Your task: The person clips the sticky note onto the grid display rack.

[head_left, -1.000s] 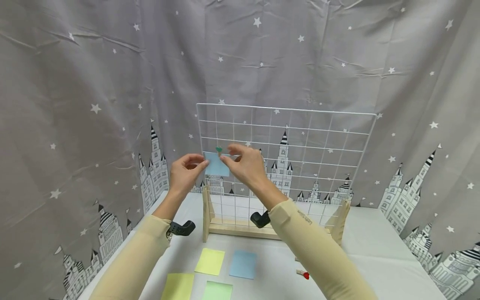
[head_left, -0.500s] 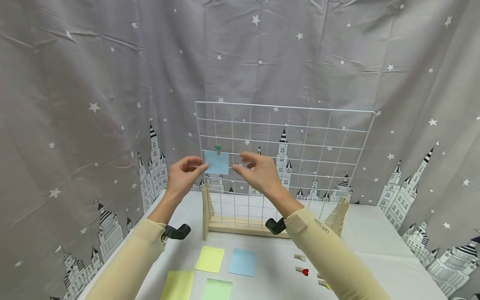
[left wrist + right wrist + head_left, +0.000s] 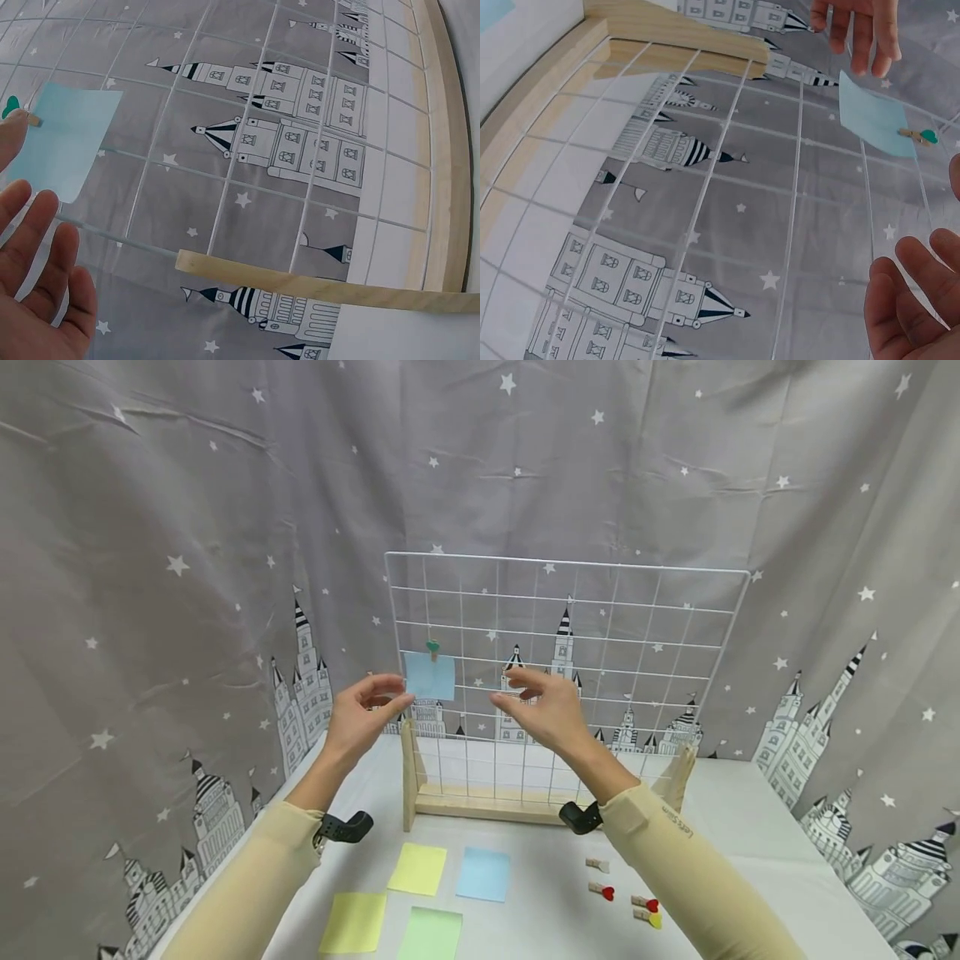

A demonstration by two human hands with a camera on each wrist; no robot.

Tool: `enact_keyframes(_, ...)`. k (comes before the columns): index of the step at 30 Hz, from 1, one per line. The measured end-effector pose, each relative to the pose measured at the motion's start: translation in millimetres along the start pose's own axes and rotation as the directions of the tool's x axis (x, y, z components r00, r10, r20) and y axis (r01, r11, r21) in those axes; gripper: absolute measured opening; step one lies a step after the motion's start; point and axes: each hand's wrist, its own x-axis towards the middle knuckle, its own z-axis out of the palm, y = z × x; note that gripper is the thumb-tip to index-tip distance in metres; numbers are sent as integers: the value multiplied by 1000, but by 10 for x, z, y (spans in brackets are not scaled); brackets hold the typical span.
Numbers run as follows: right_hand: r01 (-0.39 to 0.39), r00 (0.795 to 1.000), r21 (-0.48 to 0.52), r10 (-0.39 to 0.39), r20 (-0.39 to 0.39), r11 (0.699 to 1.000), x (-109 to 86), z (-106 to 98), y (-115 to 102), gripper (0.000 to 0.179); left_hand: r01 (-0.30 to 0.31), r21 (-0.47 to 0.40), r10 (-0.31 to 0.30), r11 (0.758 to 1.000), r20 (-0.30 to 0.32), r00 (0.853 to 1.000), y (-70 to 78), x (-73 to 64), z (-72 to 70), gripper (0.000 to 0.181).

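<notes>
A light blue sticky note [image 3: 430, 677] hangs on the left part of a white wire grid [image 3: 525, 647], fastened at its top by a small wooden clothespin with a green heart [image 3: 432, 648]. Beside the note's lower left edge is my left hand [image 3: 360, 714], its fingers loosely bent. The left wrist view shows those fingers [image 3: 56, 262] spread and the thumb overlapping the clothespin. My right hand [image 3: 547, 710] is held up in front of the grid, right of the note, thumb and fingers parted around air. In the right wrist view, a gap lies between the right fingers [image 3: 904, 300] and the note.
The grid stands in a wooden base [image 3: 487, 806] on a white table. In front lie a blue sticky note [image 3: 483, 874], two yellow ones [image 3: 417, 869] and a green one [image 3: 431, 933]. Several heart clothespins [image 3: 602, 891] lie at right. A grey patterned curtain [image 3: 187, 610] hangs behind.
My right hand has come off the clothespin and drawn away to the right. The clothespin and note stay on the grid. My left hand has shifted slightly down from the note's edge.
</notes>
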Motion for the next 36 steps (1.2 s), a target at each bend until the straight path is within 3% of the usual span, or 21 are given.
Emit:
enact_keyframes(9, -31, 1000, -35, 31, -3, 999, -90, -171, 127, 47, 30, 14, -30, 999, 8, 1000, -33, -66, -20, 47)
enact_keyframes(28, -139, 990, -87, 136, -46, 986, -510, -501, 607, 49, 110, 57, -113, 992, 40, 993, -305, -414, -61, 47)
enact_keyframes(36, -218, 976, -97, 216, -28, 971, -708, -617, 778, 48, 199, 57, -201, 978, 37, 979, -372, -588, -70, 50)
